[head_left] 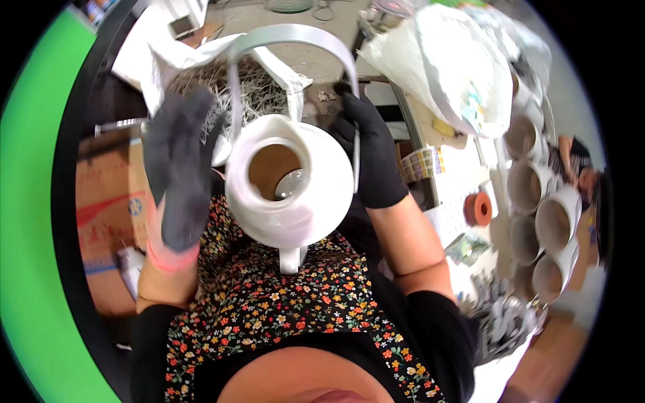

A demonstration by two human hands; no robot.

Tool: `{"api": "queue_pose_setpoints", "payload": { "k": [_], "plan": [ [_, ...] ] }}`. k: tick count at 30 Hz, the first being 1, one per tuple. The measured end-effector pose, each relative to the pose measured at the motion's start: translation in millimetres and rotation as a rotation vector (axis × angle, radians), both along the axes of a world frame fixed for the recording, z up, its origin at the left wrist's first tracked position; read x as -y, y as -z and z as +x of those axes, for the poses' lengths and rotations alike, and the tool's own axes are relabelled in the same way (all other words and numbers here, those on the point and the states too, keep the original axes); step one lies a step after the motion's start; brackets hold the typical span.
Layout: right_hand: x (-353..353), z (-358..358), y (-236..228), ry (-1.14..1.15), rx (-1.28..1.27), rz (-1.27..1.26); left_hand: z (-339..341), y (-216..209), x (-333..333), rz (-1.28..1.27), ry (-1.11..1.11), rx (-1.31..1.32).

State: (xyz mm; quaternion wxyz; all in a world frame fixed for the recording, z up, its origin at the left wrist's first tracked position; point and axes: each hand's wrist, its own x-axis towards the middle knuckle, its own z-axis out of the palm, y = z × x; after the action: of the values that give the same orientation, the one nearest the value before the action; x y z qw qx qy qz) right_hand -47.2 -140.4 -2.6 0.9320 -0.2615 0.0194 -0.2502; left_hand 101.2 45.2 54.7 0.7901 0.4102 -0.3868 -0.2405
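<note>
A white jug (pixel 322 181) with a wide round mouth, a pouring lip and a small side handle is in front of my apron, tipped so that I look down into it. Its inside looks brown, with a shiny curved patch at the bottom. A pale grey arched handle (pixel 292 32) loops up over it, blurred. My right hand (pixel 376 151), in a black glove, grips the jug's right side where the arch comes down; its fingertips are partly hidden. My left hand (pixel 180 161), in a black glove with a pink cuff, is held left of the jug, fingers stretched out.
Beyond the jug, a white sack (pixel 295 87) holds many thin metallic-looking pieces. A table on the right bears a white plastic bag (pixel 463 74), an orange-brown tape roll (pixel 478 209) and grey parts. Several white cylinders (pixel 557 218) are stacked farther right. Cardboard boxes (pixel 104 201) stand left.
</note>
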Motion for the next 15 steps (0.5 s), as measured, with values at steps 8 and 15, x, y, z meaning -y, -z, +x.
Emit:
{"api": "queue_pose_setpoints", "payload": {
  "k": [8, 15],
  "plan": [
    [-24, -17, 5, 0.145, -0.379, 0.114, 18, 58, 25, 0.199, 0.522, -0.661],
    [-40, -24, 9, 0.092, -0.35, 0.048, 20, 71, 14, 0.08, 0.236, 0.312]
  ]
}}
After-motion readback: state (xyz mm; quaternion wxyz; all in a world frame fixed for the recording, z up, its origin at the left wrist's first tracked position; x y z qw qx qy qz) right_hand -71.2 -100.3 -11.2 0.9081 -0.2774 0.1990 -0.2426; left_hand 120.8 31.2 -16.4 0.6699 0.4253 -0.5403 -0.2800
